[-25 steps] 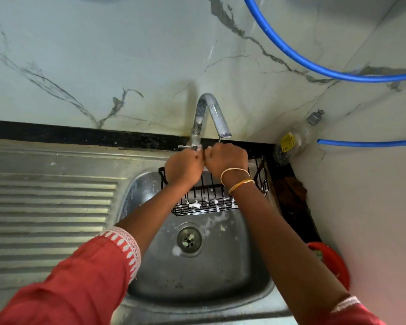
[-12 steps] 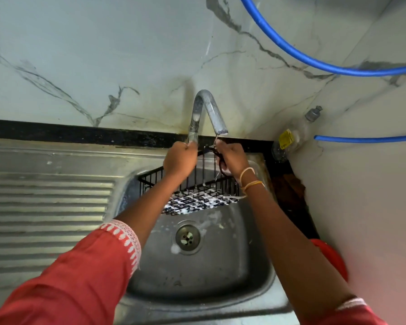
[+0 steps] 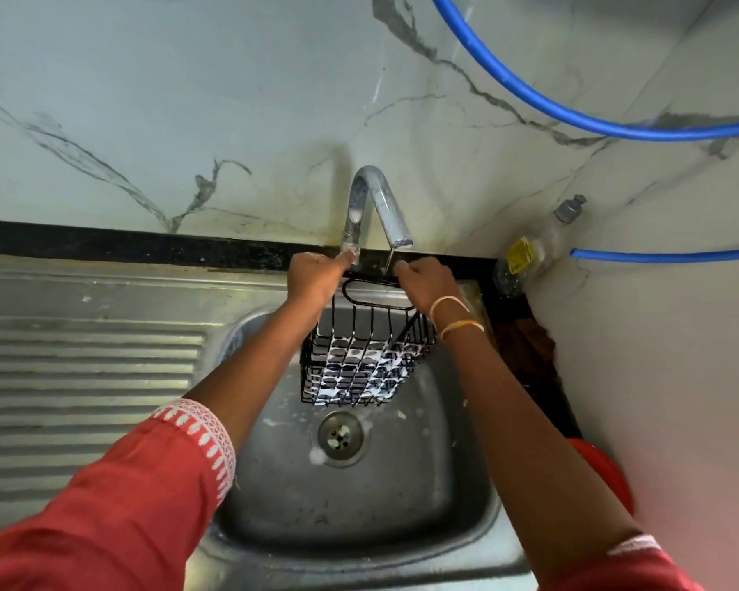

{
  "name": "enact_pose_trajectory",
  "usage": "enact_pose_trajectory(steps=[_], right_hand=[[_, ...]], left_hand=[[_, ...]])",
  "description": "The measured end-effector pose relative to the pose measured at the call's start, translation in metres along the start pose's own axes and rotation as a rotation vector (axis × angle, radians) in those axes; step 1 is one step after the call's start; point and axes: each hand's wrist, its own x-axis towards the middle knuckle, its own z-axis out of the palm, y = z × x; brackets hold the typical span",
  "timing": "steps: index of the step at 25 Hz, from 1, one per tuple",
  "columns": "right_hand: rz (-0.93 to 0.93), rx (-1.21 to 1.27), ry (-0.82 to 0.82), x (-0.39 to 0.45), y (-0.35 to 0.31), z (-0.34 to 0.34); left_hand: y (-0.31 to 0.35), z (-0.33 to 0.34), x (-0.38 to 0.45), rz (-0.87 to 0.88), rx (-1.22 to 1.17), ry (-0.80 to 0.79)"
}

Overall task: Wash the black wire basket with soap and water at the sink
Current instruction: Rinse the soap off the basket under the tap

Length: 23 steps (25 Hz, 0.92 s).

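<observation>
The black wire basket [image 3: 365,356] hangs tilted over the steel sink [image 3: 402,518], its mesh bottom coated with white foam. My left hand [image 3: 314,277] grips the basket's top rim at the left, close to the tap base. My right hand [image 3: 427,283] grips the top rim at the right, just below the spout of the tap [image 3: 378,202]. A thin stream of water falls from the spout between my hands. The fingertips of both hands are hidden behind the rim.
The drain [image 3: 341,436] sits below the basket with foam specks around it. A ribbed steel draining board [image 3: 82,377] lies to the left. A clear soap bottle [image 3: 534,249] leans in the right corner. Blue hoses [image 3: 572,115] run along the wall. A red object [image 3: 602,475] sits at the right.
The basket has been turned from lying broadside to hanging end-up, with its handle end raised under the spout. Both hands have moved apart along the top rim.
</observation>
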Motion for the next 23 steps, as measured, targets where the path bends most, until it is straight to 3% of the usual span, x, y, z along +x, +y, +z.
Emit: enact_pose_trajectory(steps=[3,5,6,7,10,11,15,17,20,23], right_hand=[[-0.201,-0.302,0.083,-0.001,-0.039,0.013],[-0.442,-0.4,0.051,-0.013,-0.053,0.031],[-0.472,-0.409,-0.001,-0.012,-0.047,0.034],[-0.425,-0.424,-0.049,-0.005,-0.037,0.031],[-0.061,-0.387,-0.126,0.012,-0.003,0.015],[-0.07,-0.374,-0.123,0.007,-0.004,0.018],[-0.584,-0.436,0.013,-0.032,-0.023,0.037],[-0.515,-0.372,-0.029,-0.028,-0.017,0.021],[-0.291,-0.07,-0.213,-0.019,-0.016,0.005],[-0.263,-0.012,-0.185,-0.011,-0.022,0.009]], left_hand=[[0.007,0.012,-0.006,-0.054,-0.042,0.021],[0.014,0.015,-0.014,-0.145,-0.227,0.001],[0.017,0.013,-0.016,-0.184,-0.322,-0.027],[0.017,0.012,-0.016,-0.21,-0.355,-0.05],[0.01,0.007,-0.011,-0.24,-0.34,-0.022],[0.008,0.006,-0.009,-0.232,-0.336,-0.015],[-0.001,0.003,-0.005,-0.266,-0.283,-0.009],[-0.001,-0.002,-0.007,-0.323,-0.303,-0.003],[0.003,-0.006,-0.007,-0.407,-0.3,0.029],[0.003,-0.014,-0.013,-0.385,-0.34,-0.073]])
